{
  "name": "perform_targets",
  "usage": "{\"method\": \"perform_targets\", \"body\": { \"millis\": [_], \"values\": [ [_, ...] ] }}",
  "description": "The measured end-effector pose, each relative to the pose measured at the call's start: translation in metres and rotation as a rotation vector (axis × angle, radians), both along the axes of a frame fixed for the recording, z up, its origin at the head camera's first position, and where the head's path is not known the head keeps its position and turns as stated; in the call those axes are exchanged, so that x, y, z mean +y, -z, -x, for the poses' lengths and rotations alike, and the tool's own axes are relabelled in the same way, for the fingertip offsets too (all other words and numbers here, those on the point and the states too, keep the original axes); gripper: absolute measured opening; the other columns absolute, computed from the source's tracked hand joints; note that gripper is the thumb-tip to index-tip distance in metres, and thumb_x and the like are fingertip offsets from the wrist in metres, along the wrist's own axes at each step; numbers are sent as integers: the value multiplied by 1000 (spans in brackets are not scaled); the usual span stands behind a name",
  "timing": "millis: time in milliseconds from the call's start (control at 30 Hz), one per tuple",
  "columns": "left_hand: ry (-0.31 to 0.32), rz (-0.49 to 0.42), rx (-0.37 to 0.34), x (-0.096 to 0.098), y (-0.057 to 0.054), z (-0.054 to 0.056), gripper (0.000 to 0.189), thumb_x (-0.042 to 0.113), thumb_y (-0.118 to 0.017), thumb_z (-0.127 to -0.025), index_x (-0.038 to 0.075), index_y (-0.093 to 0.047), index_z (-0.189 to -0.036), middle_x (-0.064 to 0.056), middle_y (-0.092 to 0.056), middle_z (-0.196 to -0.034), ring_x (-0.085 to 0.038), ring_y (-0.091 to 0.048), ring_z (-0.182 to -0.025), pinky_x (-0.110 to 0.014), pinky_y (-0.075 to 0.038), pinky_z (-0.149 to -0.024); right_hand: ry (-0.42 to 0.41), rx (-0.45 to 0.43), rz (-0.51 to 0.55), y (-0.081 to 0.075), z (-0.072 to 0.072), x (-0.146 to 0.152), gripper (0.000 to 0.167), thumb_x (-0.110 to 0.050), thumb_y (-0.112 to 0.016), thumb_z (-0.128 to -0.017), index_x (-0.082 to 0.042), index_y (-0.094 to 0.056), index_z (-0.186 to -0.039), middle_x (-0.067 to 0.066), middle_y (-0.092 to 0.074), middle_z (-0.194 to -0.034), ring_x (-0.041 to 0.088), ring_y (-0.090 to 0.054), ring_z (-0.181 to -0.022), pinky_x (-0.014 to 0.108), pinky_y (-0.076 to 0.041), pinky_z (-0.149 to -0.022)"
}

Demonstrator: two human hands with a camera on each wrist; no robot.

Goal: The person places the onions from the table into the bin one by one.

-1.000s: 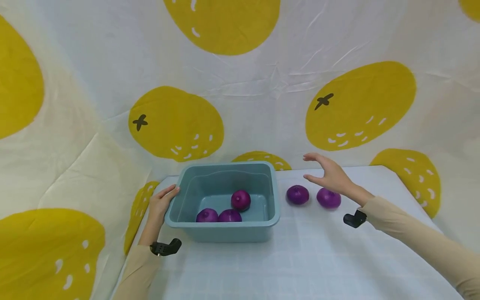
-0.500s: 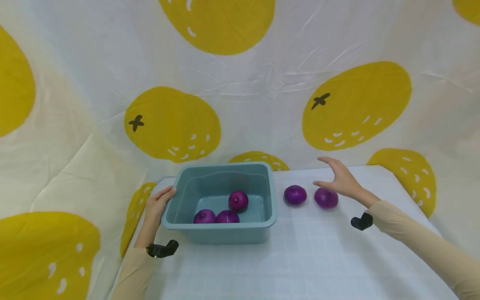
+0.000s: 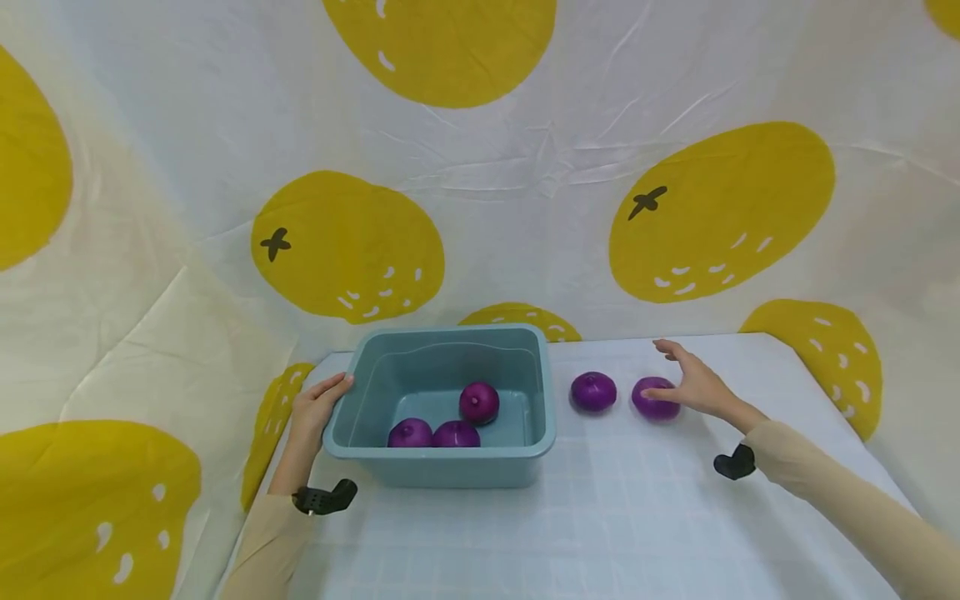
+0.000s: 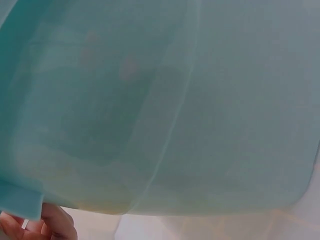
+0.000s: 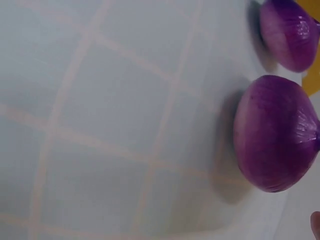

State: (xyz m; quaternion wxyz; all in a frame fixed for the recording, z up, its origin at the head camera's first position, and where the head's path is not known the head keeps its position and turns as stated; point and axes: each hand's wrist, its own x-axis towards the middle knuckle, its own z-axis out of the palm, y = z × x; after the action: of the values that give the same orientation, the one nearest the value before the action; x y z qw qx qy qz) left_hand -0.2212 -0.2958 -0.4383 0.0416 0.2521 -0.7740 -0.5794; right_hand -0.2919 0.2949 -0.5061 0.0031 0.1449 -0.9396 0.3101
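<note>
My left hand (image 3: 313,410) grips the left rim of a blue-green plastic bin (image 3: 442,467); in the left wrist view, fingers (image 4: 59,220) curl under the rim. Inside the bin lie three purple onions, one behind (image 3: 479,403) and two by the front wall, partly hidden by it. Right of the bin, two more purple onions lie on the table. My right hand (image 3: 699,385) is over the outer onion (image 3: 652,407), thumb and fingers spread apart, the thumb in front of it. In the right wrist view that onion (image 5: 275,134) shows a gap from the visible fingertip (image 5: 316,224).
The other loose onion (image 3: 593,392) lies between the bin and the outer onion. A white cloth with faint checks covers the table (image 3: 600,525). Behind and to the left hangs a white curtain (image 3: 517,225) with big yellow fruit prints.
My right hand has moved right and down, from above the two loose onions to the outer one. The left hand stays on the bin. The head view has shifted slightly.
</note>
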Motion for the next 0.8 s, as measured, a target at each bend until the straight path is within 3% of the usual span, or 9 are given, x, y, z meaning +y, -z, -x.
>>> {"method": "perform_targets", "body": {
  "millis": [533,800],
  "values": [
    [4,-11,-17,-1,-1,1,65,41,-66,-89,5,-49,-140,-22,-46,-145,-36,-47,-128,-49,-38,-109,-79,-83,49,33,4,16,102,-39,-85,-69,-1,-28,-145,31,-40,-141,50,-43,-121,69,-41,-90],
    [-1,-8,-8,-2,3,4,66,44,-68,-87,6,-52,-138,-21,-48,-143,-35,-48,-127,-49,-38,-109,-110,-61,58,45,7,18,103,-36,-87,-66,1,-31,-144,32,-44,-137,48,-46,-118,65,-45,-91]
  ]
}}
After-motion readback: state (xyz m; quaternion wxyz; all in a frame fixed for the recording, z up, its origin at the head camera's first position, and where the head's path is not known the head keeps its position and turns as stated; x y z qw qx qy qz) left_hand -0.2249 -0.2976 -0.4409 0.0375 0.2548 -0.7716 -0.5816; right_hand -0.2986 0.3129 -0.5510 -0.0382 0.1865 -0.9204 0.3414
